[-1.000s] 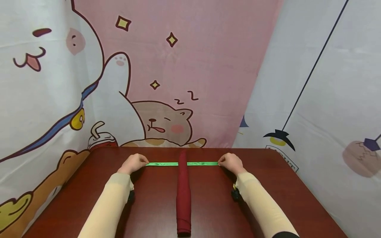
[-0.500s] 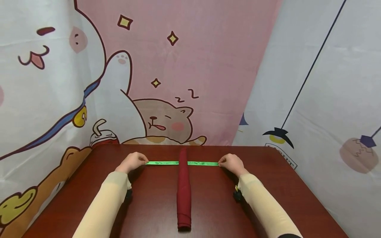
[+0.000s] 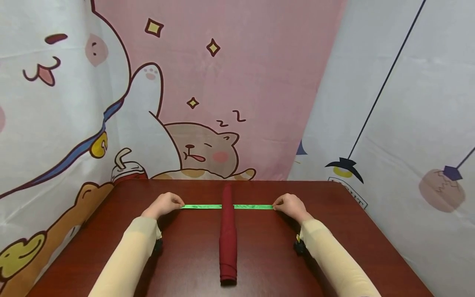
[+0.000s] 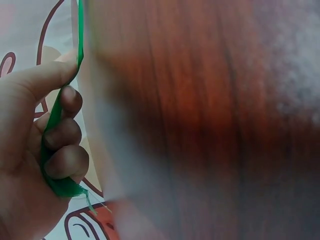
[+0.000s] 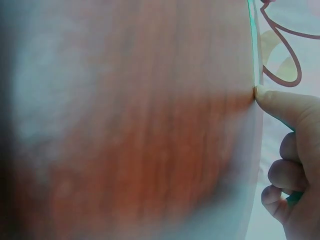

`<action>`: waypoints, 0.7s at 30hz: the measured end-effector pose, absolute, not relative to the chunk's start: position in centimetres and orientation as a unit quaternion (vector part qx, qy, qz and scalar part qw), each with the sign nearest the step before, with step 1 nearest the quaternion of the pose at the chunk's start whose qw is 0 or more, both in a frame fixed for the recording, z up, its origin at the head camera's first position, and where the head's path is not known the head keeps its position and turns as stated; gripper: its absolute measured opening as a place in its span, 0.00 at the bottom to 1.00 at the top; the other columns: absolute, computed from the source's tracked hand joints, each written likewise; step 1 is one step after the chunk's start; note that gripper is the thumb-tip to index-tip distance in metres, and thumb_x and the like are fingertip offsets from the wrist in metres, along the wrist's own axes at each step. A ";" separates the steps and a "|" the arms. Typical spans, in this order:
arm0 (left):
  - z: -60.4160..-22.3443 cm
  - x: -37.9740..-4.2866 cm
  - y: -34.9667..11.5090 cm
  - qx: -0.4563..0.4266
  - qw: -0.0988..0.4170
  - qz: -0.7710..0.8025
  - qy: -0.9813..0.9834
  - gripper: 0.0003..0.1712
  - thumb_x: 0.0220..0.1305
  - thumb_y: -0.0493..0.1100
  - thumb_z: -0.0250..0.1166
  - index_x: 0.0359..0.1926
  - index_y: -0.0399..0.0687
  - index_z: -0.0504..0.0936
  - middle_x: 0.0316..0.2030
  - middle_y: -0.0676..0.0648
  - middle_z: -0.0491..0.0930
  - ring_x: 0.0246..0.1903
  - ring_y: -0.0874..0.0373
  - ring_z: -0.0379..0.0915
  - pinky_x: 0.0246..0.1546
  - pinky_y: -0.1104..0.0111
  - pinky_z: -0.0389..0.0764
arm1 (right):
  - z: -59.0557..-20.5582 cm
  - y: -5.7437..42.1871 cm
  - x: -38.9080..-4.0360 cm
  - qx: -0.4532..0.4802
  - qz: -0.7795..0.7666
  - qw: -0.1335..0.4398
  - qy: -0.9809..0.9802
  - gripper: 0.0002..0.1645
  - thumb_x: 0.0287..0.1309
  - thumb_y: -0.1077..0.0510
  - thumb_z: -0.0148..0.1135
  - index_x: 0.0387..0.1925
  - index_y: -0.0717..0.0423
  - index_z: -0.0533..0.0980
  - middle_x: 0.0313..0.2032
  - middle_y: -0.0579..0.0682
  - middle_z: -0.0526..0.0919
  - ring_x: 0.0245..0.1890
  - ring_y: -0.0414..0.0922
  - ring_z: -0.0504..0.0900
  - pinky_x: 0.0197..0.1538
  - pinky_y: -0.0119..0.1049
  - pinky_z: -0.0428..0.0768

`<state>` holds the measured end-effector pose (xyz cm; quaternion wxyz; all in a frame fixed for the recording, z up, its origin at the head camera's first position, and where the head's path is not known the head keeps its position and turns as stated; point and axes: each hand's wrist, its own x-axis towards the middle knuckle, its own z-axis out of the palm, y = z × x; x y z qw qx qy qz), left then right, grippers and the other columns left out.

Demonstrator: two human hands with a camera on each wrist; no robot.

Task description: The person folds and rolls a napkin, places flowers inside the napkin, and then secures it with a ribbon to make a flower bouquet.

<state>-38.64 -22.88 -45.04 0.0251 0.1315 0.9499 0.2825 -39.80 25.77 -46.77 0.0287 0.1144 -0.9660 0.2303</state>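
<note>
A rolled dark red cloth (image 3: 228, 243) lies lengthwise on the brown table (image 3: 193, 247). Crosswise to it, near its far end, a green ribbon (image 3: 203, 206) stretches out to both sides, its middle hidden by the roll. At the ribbon's left end, my left hand (image 3: 163, 204) pinches it between thumb and forefinger. The left wrist view shows the frayed tail running through that palm, under curled fingers (image 4: 67, 132). My right hand (image 3: 291, 205) pinches the right end; in the right wrist view a bit of green shows by its curled lower fingers (image 5: 287, 175).
Behind the table's far edge hangs a cloth backdrop (image 3: 267, 82) with cartoon cats, and it continues down both sides. Dark wrist devices (image 3: 299, 246) sit under the cream sleeves (image 3: 126, 255).
Both hands and the ribbon have come slightly nearer to me, away from the table's far edge. The pinch at each end is unchanged, and the head view has shifted a little.
</note>
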 end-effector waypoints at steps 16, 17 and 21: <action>-44.8 -36.6 -22.8 0.150 0.034 0.284 0.946 0.05 0.61 0.37 0.66 0.33 0.49 0.88 0.34 0.53 0.84 0.39 0.56 0.75 0.44 0.55 0.74 | -46.5 26.4 -38.0 0.131 0.237 0.019 -0.962 0.03 0.52 0.52 0.72 0.30 0.44 0.86 0.31 0.39 0.85 0.30 0.38 0.79 0.36 0.41 0.77; -44.8 -36.5 -22.8 0.156 0.035 0.281 0.946 0.05 0.61 0.37 0.66 0.33 0.49 0.88 0.34 0.53 0.84 0.38 0.56 0.74 0.43 0.56 0.74 | -46.4 26.5 -37.9 0.132 0.238 0.017 -0.962 0.03 0.53 0.52 0.71 0.30 0.44 0.86 0.32 0.39 0.85 0.30 0.38 0.79 0.35 0.41 0.77; -44.5 -36.0 -22.7 0.189 0.035 0.264 0.945 0.06 0.61 0.36 0.65 0.32 0.50 0.87 0.32 0.54 0.83 0.34 0.59 0.72 0.38 0.60 0.74 | -46.2 26.8 -37.4 0.139 0.243 0.006 -0.960 0.02 0.53 0.53 0.71 0.31 0.44 0.87 0.32 0.39 0.85 0.31 0.38 0.79 0.36 0.40 0.78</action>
